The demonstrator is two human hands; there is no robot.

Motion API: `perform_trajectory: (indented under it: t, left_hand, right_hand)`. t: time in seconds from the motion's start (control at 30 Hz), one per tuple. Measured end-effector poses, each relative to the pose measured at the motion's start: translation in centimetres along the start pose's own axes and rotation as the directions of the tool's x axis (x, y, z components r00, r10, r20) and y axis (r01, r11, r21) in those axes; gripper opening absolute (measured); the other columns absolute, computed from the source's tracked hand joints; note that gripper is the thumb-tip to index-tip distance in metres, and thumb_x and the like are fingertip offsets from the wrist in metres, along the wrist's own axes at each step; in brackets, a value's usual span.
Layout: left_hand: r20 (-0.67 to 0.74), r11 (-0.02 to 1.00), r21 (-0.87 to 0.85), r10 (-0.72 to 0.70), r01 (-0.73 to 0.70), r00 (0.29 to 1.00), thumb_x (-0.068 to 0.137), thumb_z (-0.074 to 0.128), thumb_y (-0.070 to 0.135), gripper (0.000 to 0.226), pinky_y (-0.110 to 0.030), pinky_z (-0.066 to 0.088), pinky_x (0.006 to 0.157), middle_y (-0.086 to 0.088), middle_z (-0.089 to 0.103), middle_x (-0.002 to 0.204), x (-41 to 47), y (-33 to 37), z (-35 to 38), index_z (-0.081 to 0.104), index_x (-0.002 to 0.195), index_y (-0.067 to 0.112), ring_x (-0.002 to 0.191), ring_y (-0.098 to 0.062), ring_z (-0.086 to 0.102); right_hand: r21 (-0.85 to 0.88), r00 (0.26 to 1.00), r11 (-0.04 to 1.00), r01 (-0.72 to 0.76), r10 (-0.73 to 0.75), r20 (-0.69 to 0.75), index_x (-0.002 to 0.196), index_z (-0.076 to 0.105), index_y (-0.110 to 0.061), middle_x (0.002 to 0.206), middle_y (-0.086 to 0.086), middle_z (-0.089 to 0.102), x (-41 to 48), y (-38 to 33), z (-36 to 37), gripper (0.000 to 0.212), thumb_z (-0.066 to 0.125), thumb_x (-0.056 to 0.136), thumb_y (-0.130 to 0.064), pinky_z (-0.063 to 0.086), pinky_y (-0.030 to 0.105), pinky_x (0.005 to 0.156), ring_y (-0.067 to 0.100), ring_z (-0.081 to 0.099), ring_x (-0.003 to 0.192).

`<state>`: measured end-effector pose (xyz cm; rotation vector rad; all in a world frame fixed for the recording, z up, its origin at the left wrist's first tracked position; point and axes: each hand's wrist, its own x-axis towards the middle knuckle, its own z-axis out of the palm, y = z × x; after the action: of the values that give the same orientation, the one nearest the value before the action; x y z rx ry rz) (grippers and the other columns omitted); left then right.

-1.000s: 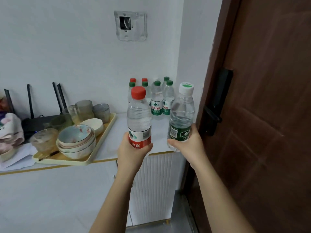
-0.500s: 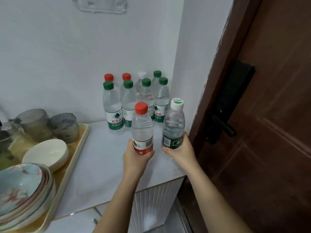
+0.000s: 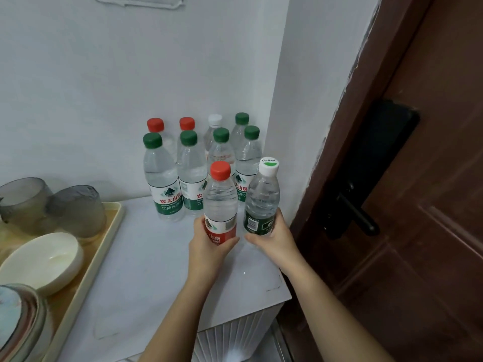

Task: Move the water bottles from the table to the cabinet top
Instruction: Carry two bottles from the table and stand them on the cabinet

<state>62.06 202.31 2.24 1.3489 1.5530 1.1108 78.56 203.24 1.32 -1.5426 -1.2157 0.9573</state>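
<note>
We see the left hand (image 3: pixel 209 246) gripping the lower part of a clear plastic water bottle with a red cap and red label (image 3: pixel 220 199). The right hand (image 3: pixel 274 239) grips a clear plastic bottle with a white cap and dark green label (image 3: pixel 262 194). Both bottles stand upright over the right end of the white cabinet top (image 3: pixel 156 270), just in front of eight capped water bottles clustered in the corner (image 3: pixel 167 178). The hands hide both bases, so we cannot tell whether they touch the surface. At left, the frame edge cuts off a cream tray (image 3: pixel 104 246) holding a white bowl (image 3: pixel 41 259).
</note>
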Motion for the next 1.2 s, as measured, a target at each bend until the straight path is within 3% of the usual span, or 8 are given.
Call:
perform_trajectory:
  t: [0.23,0.37,0.47,0.57,0.9,1.1,1.2]
  left_hand:
    - [-0.023,0.998,0.043,0.047,-0.046,0.999,0.07,0.085,0.017,0.059,0.0,0.038,0.065,0.013,0.063,0.102,1.9,0.3,0.8,0.057,0.122,0.022,0.089,-0.004,0.058]
    - [-0.021,0.998,0.035,0.047,-0.046,0.999,0.072,0.084,0.018,0.061,-0.011,0.04,0.071,0.012,0.065,0.105,2.9,0.6,1.4,0.057,0.126,0.023,0.09,-0.004,0.059]
    - [-0.012,0.999,0.032,0.043,-0.042,0.999,0.072,0.084,0.018,0.06,-0.019,0.041,0.076,0.013,0.063,0.101,3.7,0.9,1.9,0.057,0.125,0.022,0.091,-0.006,0.059]
    - [-0.014,0.998,0.046,0.042,-0.041,0.999,0.072,0.084,0.017,0.054,-0.018,0.04,0.072,0.013,0.062,0.095,4.2,1.1,2.0,0.059,0.12,0.021,0.089,-0.009,0.06]
    - [-0.02,0.996,0.086,0.041,-0.039,0.999,0.072,0.084,0.019,0.05,-0.024,0.041,0.076,0.003,0.067,0.102,4.7,1.0,2.3,0.061,0.116,0.015,0.089,-0.012,0.059]
    - [0.0,0.995,0.097,0.031,-0.03,1.0,0.074,0.083,0.02,0.051,-0.024,0.04,0.077,-0.002,0.07,0.108,4.5,1.1,2.0,0.059,0.12,0.015,0.098,-0.02,0.063]
    - [-0.002,0.994,0.103,0.017,-0.017,1.0,0.075,0.083,0.02,0.053,-0.024,0.039,0.077,-0.004,0.07,0.111,4.5,1.1,1.8,0.059,0.121,0.013,0.102,-0.023,0.064]
  right_hand:
    - [0.0,0.998,1.0,0.009,-0.009,0.064,0.126,0.048,-0.031,0.117,-0.011,0.065,2.7,0.2,0.1,0.068,0.083,0.073,-0.009,0.049,0.024,0.091,0.005,0.063,0.108]
    - [0.008,0.994,1.0,0.02,-0.021,0.111,0.131,0.046,-0.024,0.123,-0.005,0.063,3.9,-0.3,0.1,0.067,0.081,0.076,-0.005,0.046,0.018,0.084,0.009,0.061,0.113]
    - [0.024,0.99,0.999,0.03,-0.033,0.138,0.129,0.045,-0.025,0.126,-0.002,0.063,4.8,-0.5,0.1,0.067,0.08,0.075,-0.003,0.049,0.027,0.095,0.012,0.061,0.117]
    - [0.034,0.983,0.999,0.03,-0.035,0.178,0.132,0.045,-0.02,0.128,0.001,0.063,5.7,-0.4,-0.1,0.068,0.079,0.075,-0.001,0.048,0.038,0.104,0.015,0.061,0.119]
    - [0.013,0.95,0.999,0.039,-0.041,0.311,0.142,0.04,-0.014,0.136,0.003,0.061,6.1,-0.9,-0.9,0.085,0.082,0.068,-0.015,0.045,0.045,0.109,0.018,0.057,0.127]
    - [-0.028,0.959,0.999,0.026,-0.017,0.282,0.141,0.039,-0.012,0.135,0.006,0.061,5.8,-1.0,-0.9,0.076,0.078,0.077,0.0,0.047,0.04,0.107,0.018,0.058,0.126]
    - [-0.039,0.967,0.999,0.012,-0.002,0.256,0.136,0.042,-0.016,0.129,0.0,0.062,5.7,-0.8,-0.8,0.07,0.077,0.078,0.004,0.049,0.026,0.099,0.01,0.061,0.117]
